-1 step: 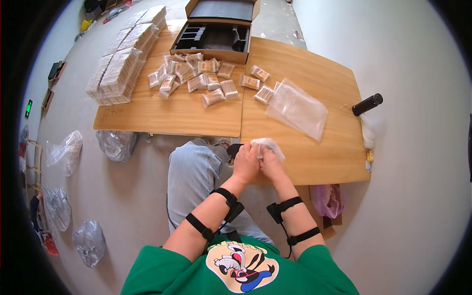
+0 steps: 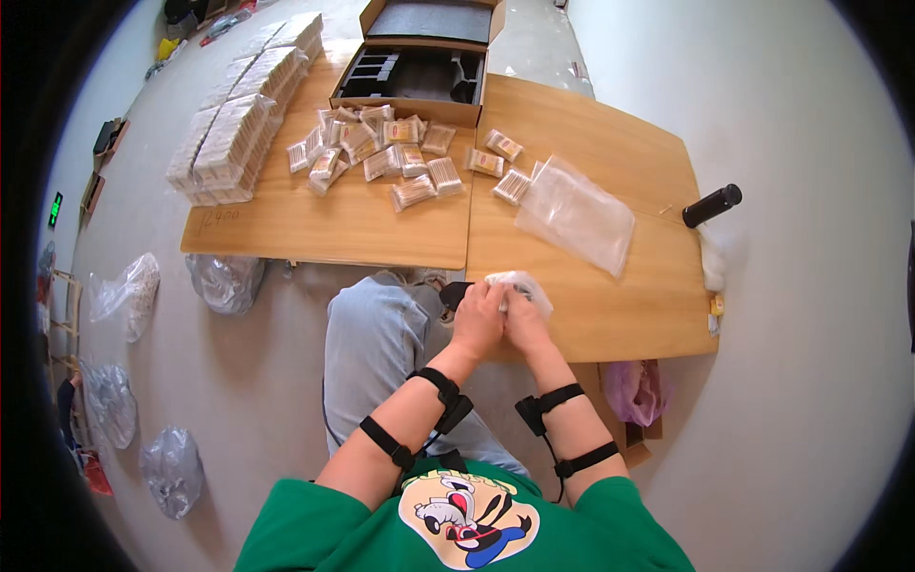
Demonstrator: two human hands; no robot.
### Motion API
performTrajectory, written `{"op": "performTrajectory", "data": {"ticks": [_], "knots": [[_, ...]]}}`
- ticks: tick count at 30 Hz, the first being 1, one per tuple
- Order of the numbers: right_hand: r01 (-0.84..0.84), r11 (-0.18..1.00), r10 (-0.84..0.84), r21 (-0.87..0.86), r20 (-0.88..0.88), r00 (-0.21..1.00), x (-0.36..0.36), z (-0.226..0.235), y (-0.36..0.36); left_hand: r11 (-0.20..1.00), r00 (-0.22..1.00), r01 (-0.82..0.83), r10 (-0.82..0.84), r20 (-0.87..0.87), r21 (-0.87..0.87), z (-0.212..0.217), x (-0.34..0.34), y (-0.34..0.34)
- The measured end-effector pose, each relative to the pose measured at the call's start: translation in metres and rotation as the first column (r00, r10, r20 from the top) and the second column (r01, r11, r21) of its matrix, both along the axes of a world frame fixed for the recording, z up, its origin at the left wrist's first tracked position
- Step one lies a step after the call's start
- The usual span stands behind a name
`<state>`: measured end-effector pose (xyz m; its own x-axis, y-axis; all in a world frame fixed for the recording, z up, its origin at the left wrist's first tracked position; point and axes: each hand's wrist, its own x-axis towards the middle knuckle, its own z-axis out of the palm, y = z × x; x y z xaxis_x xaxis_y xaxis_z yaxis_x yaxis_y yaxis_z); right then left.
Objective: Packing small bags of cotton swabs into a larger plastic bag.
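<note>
My left hand [image 2: 477, 322] and my right hand [image 2: 525, 324] are together at the near edge of the wooden table. Both are closed on a small clear plastic bag [image 2: 522, 280], whose loose film sticks out beyond my fingertips. What lies inside the bag is mostly covered by my fingers. Ahead and to the right, a stack of flat clear plastic bags [image 2: 581, 214] rests on the table. Small packs of cotton swabs lie beside it, one pack [image 2: 512, 186] touching the bags' left end. A larger loose heap of swab packs [image 2: 381, 153] spreads over the left tabletop.
Big plastic-wrapped bundles [image 2: 233, 133] are stacked along the table's left side. An open cardboard box [image 2: 410, 103] with black foam stands at the back. A black cylinder [image 2: 713, 204] is at the right edge. Grey plastic bags [image 2: 173, 472] sit on the floor; a pink bag [image 2: 637, 391] is below the table.
My fingers have shifted slightly on the small bag; the swab sticks seen between my hands before are now covered. Everything else stays in place.
</note>
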<state>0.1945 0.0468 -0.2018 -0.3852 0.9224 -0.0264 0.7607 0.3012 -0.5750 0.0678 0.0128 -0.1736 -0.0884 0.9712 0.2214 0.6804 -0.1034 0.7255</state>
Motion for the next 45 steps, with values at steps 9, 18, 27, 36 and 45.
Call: {"op": "performTrajectory", "data": {"ticks": [9, 18, 27, 36, 45], "knots": [[-0.191, 0.957, 0.214, -0.219, 0.089, 0.973, 0.012, 0.059, 0.018, 0.980, 0.972, 0.074, -0.112, -0.205, -0.185, -0.024, -0.012, 0.011], [-0.097, 0.937, 0.017, 0.336, 0.233, 0.972, -0.029, 0.039, 0.192, 0.962, 0.947, 0.096, -0.166, -0.273, -0.255, -0.031, -0.007, 0.012], [-0.255, 0.938, 0.107, 0.233, 0.506, 0.856, -0.062, 0.042, 0.209, 0.935, 0.929, 0.125, -0.229, -0.292, -0.333, -0.021, -0.002, 0.014], [-0.483, 0.562, -0.073, -0.671, -0.623, 0.779, 0.012, 0.115, 0.060, 0.847, 0.899, 0.147, -0.329, -0.288, -0.511, -0.011, -0.013, 0.019], [-0.193, 0.977, 0.197, 0.096, -0.038, 0.980, 0.036, 0.043, 0.003, 0.934, 0.919, 0.094, -0.215, -0.330, -0.346, -0.012, -0.008, 0.015]]}}
